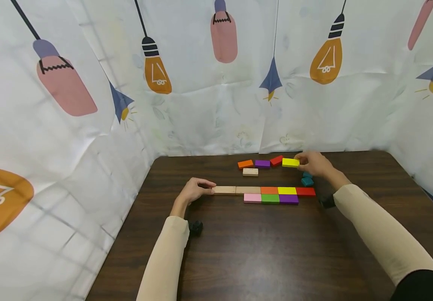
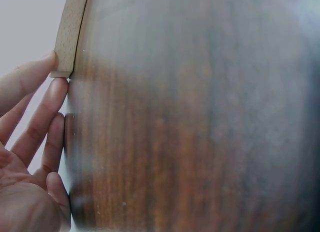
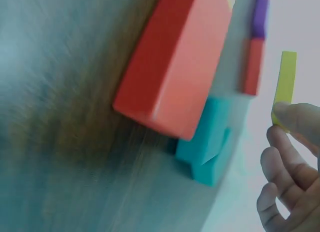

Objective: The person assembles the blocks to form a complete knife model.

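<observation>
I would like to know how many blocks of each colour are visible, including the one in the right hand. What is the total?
Plain wood blocks: 3
Orange blocks: 2
Yellow blocks: 2
Red blocks: 2
Purple blocks: 2
Teal blocks: 2
Pink block: 1
Green block: 1
Total: 15

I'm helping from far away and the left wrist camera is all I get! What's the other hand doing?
Observer: The right hand pinches one end of a yellow block.
Operator: Cool! I see a wooden block. In the blocks lined up after it, which one comes last?
Observer: A red block, at the right end in the head view.
Operator: Is anything near that red one?
Observer: Yes, two teal blocks lie just beyond it in the head view.
</observation>
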Tool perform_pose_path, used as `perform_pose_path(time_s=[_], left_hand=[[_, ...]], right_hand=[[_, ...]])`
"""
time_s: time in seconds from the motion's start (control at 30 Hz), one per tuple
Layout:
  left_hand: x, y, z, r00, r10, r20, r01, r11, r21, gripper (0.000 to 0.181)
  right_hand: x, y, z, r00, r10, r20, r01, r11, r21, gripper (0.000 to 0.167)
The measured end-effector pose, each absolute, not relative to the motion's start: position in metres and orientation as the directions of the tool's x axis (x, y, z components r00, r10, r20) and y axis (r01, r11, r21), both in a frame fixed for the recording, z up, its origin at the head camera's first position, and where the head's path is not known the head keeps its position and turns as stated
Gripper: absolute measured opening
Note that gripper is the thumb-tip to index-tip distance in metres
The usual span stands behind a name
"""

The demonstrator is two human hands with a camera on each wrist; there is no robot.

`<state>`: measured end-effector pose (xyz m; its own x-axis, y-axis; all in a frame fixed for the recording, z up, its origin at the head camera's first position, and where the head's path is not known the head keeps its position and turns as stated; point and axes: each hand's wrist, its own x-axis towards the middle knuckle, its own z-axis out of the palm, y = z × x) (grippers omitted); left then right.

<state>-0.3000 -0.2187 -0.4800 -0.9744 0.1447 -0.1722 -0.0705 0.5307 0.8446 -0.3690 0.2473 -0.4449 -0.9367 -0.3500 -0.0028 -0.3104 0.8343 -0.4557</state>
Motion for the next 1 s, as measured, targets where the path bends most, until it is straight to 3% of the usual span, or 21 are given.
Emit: perform_pose_path(time_s=[0.5, 1.0], left_hand=[[-0.300, -0.219, -0.478, -0.976, 0.145, -0.164, -0.059, 0.547, 0.835, 0.023], [-0.300, -0.218, -0.479, -0.975, 0.142, -0.170, -0.067, 0.544, 0.837, 0.023]], right_hand=[[-0.285, 0.211, -0.427, -0.834, -0.539, 0.123, -0.534, 0.729, -0.428, 0.033], [-0.251, 0.180, -0.461, -0.807, -0.589, 0.028, -0.533, 0.709, -0.462, 0.028]])
